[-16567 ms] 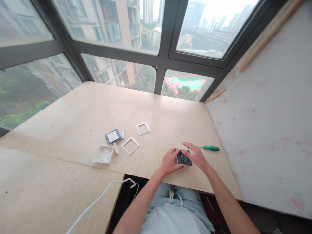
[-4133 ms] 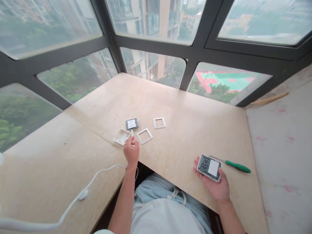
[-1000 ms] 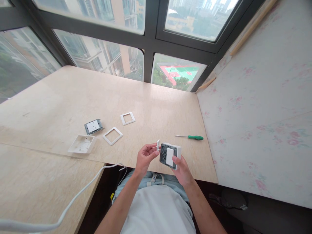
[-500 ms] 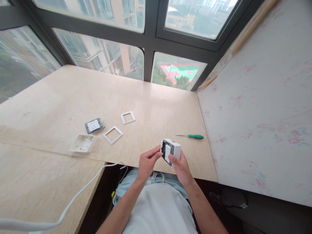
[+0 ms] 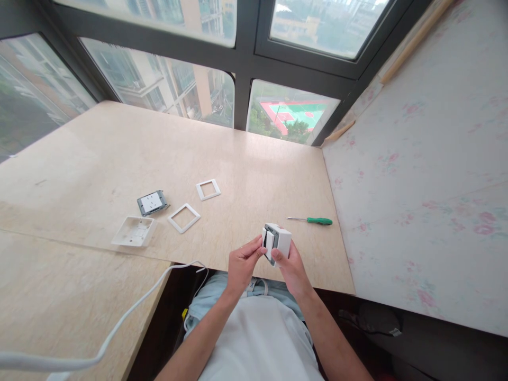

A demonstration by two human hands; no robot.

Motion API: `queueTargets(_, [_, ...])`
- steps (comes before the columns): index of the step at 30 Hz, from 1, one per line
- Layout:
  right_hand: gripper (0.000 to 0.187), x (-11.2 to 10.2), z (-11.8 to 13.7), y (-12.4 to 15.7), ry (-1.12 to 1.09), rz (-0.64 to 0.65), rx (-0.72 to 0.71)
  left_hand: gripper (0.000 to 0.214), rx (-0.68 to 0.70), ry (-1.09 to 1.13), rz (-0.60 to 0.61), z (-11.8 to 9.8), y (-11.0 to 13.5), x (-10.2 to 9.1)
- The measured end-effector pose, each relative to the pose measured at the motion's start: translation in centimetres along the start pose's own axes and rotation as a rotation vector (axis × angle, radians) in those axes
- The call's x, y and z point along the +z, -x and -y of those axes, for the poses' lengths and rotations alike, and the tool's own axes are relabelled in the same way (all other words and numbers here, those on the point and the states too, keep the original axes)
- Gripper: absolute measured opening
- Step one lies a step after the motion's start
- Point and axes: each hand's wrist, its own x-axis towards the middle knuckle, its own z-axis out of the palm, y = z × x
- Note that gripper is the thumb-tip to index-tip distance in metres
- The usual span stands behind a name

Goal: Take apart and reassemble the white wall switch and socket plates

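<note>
Both of my hands hold a white and grey wall switch unit (image 5: 277, 242) just above the near edge of the beige table (image 5: 246, 159). My right hand (image 5: 291, 264) wraps it from below and from the right, thumb on its white rocker. My left hand (image 5: 244, 262) pinches a small white rocker piece against the unit's left side. The switch is tilted, its face turned left towards me.
A green-handled screwdriver (image 5: 313, 220) lies to the right of my hands. Further left on the table lie two white square frames (image 5: 183, 217) (image 5: 208, 189), a grey socket module (image 5: 151, 202) and a white back box (image 5: 134, 231). A white cable (image 5: 119, 323) crosses the lower left board.
My left hand has brought the small white piece up against the switch unit, and my right hand has tilted the unit more on edge and lifted it slightly.
</note>
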Motion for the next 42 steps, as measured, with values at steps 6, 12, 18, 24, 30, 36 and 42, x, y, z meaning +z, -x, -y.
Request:
queueTargets(6, [0.075, 0.1, -0.1, -0.1, -0.011, -0.012, 0.044, 0.021, 0.067, -0.084, 0.021, 0.1, 0.0, -0.1])
queueTargets(12, [0.061, 0.3, 0.4, -0.1, -0.109, 0.012, 0.082, 0.023, 0.236, -0.263, 0.082, 0.2, 0.4, -0.3])
queueTargets(18, [0.046, -0.3, 0.4, -0.2, -0.152, 0.003, 0.126, 0.030, 0.503, -0.625, 0.107, 1.1, 1.1, 0.1])
queueTargets(24, [0.042, -0.6, 0.9, -0.2, -0.191, -0.011, 0.183, 0.032, 0.680, -0.855, 0.075, 1.6, 1.6, 0.9])
queueTargets(30, [0.041, -1.3, 0.5, -0.2, -0.357, -0.087, 0.256, 0.040, 0.648, -0.874, 0.080, 2.0, 2.2, 1.8])
queueTargets(36, [0.042, -2.3, -0.4, -0.5, -0.509, -0.089, 0.309, 0.040, 0.543, -0.722, 0.183, 2.1, 1.6, 2.1])
queueTargets(42, [0.041, -2.8, -0.8, -0.7, -0.495, -0.054, 0.285, 0.040, 0.166, -0.249, 0.159, 1.4, -0.2, 2.1])
